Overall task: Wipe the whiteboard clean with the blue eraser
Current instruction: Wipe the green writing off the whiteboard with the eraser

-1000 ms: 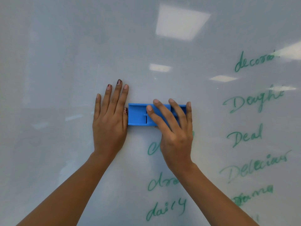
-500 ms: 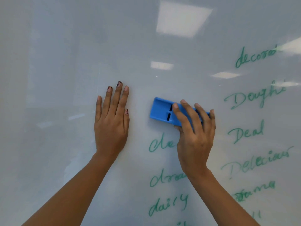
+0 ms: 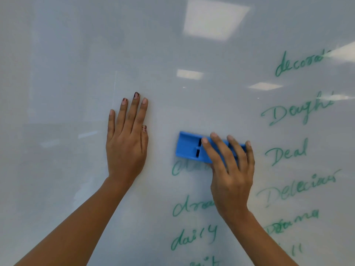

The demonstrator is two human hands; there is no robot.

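Observation:
The blue eraser [image 3: 189, 147] lies flat against the whiteboard [image 3: 76, 73], its long side nearly level and its right end slightly lower. My right hand [image 3: 232, 173] holds its right half, fingers spread over the back and the thumb tucked under its lower edge. The eraser's lower edge sits on the top of a green word [image 3: 182, 167], which looks smeared. My left hand [image 3: 125, 148] rests flat on the board to the eraser's left, fingers straight and together, apart from the eraser.
Green handwriting fills the board's right side: "Deal" [image 3: 286, 153], "Delecious" [image 3: 299, 187] and others, with "daily" [image 3: 194, 239] in a nearer column below the eraser. The board's left half and top carry only ceiling-light reflections.
My right hand has slid the eraser rightward away from my left hand, then down onto the top of the green word, smearing it. My left hand has stayed put.

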